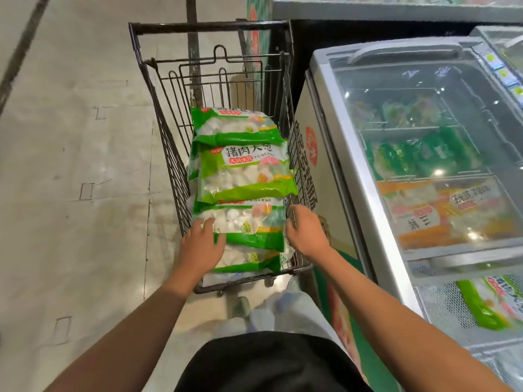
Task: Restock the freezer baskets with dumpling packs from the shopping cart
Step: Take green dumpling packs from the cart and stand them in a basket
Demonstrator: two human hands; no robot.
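Observation:
A wire shopping cart (169,128) stands in front of me, holding several green-and-white dumpling packs. The nearest upper pack (249,222) lies between my hands. My left hand (199,244) rests with spread fingers on its left edge. My right hand (305,230) curls its fingers around the pack's right edge, by the cart's wire side. Another pack (246,171) with large printed characters lies just beyond. On the right stands the chest freezer (353,154) under a glass lid. A white wire freezer basket (441,306) at the lower right holds one green dumpling pack (489,304).
Under the freezer's glass lid (452,114) lie green packs and orange packs in separate compartments. The lid's handle (404,49) is at the far end. Tiled floor (70,165) stretches to the cart's left. My light trousers and shoe show below the cart.

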